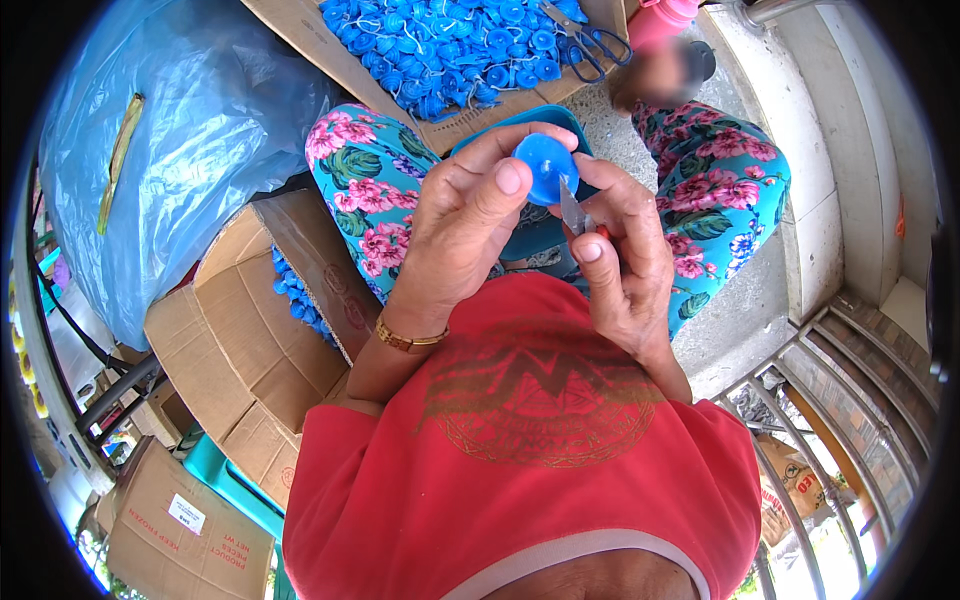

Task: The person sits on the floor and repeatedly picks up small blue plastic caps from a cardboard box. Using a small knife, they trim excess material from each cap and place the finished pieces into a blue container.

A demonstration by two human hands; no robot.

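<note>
My left hand [469, 214] grips a round blue wax-like piece [546, 169] by its rim, between thumb and fingers, with its flat face turned up. In my right hand [626, 247] is a small knife [574, 210] with a red handle, mostly hidden by the fingers. The blade's tip touches the face of the blue piece near its centre. My right forefinger rests at the piece's edge. Both hands are above a teal plastic basin [536, 238] between my knees. Beyond it, a cardboard box [480, 122] holds many similar blue pieces [450, 52] with white strings.
Scissors [589, 41] lie on the blue pieces. An open cardboard box [240, 315] with more blue pieces stands at the left, below a large blue plastic bag [195, 135]. A pink container [664, 19] stands at the top right. Metal railings [810, 442] are at the lower right.
</note>
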